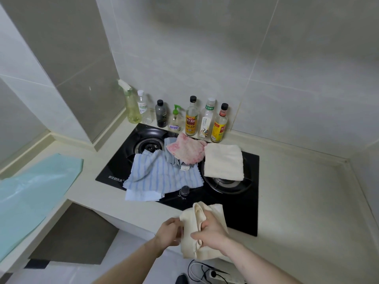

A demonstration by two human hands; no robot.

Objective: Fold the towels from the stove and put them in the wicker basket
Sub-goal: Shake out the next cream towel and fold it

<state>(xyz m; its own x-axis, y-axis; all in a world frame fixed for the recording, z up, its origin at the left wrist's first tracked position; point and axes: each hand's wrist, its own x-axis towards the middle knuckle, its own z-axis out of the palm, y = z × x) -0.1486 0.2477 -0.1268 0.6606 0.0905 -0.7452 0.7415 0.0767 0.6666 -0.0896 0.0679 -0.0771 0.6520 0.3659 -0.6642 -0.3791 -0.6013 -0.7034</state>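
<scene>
The fingers (200, 241) of the right hand (211, 232) are curling round a bunched fold of the cream towel (205, 214), while the left hand (169, 232) is pinching its other edge — both are holding it in the air just off the desk's (297, 201) front edge, over the stove's (235, 212) near side. By my reading, folding is under way on this first towel and the cloth is hanging crumpled; the next move is calling for the edges to be drawn apart and matched. Still waiting on the stove are a striped blue towel (162, 175), a pink cloth (186, 150) and a white towel (223, 162) that is looking folded already. The wicker basket is not showing — it will need finding. Bottles (191, 117) are lining the desk's back edge under a grey tiled wall (246, 58); a pale green sheet (30, 191) is lying towards the left edge.
</scene>
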